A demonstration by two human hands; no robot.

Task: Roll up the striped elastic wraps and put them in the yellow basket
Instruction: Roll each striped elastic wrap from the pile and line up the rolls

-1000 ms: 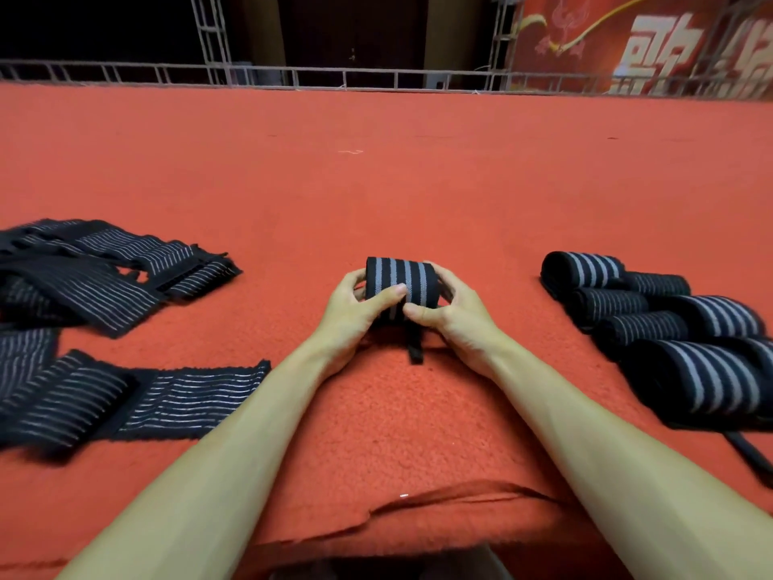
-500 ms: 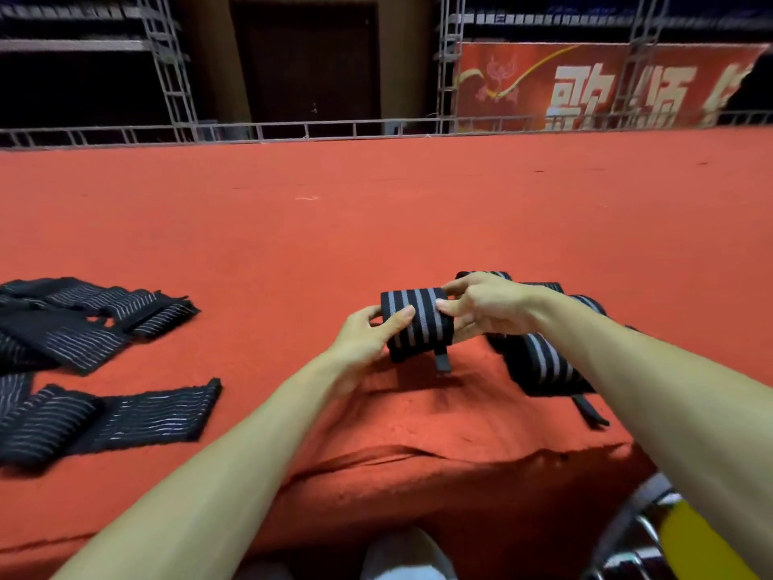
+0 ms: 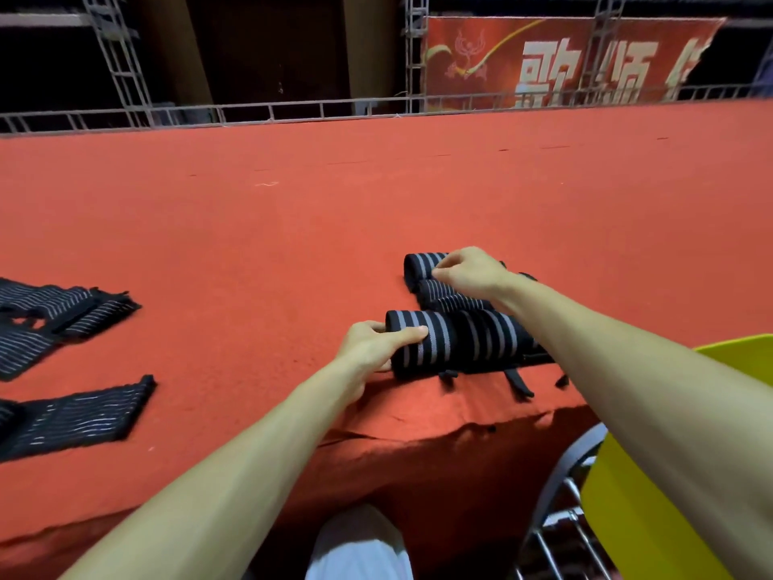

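Forward, left hand (image 3: 376, 345) grips the near roll (image 3: 443, 347); right hand (image 3: 470, 272) clutches the far roll (image 3: 419, 262).

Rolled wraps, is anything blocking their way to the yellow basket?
Nothing visible does. The rolled wraps sit at the table edge, the yellow basket right and below; only the person's right forearm crosses between.

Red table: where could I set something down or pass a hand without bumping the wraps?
Free: the broad red cloth between the flat wraps at left and the rolled wraps, and everything behind both up to the railing. Crowded: the near right edge, where the left hand and right hand hold the rolls.
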